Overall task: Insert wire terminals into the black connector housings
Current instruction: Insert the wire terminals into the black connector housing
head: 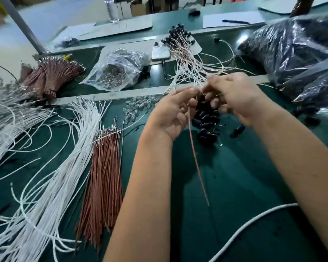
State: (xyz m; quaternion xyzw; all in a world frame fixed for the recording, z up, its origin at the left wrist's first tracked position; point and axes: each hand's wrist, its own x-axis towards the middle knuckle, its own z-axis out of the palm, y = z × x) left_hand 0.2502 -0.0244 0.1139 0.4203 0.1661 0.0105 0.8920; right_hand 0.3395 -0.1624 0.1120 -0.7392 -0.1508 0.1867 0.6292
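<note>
My left hand pinches the top of a red-brown wire that hangs down toward me over the green mat. My right hand meets it fingertip to fingertip, fingers curled around something small and dark that its fingers mostly hide. Just below both hands lies a pile of black connector housings. A bundle of red-brown wires with metal terminals and a spread of white wires lie to the left.
Finished wires with black housings fan out at the back beside a phone. A clear bag of small parts, loose clear pieces, dark plastic bags at right, a white cable near me.
</note>
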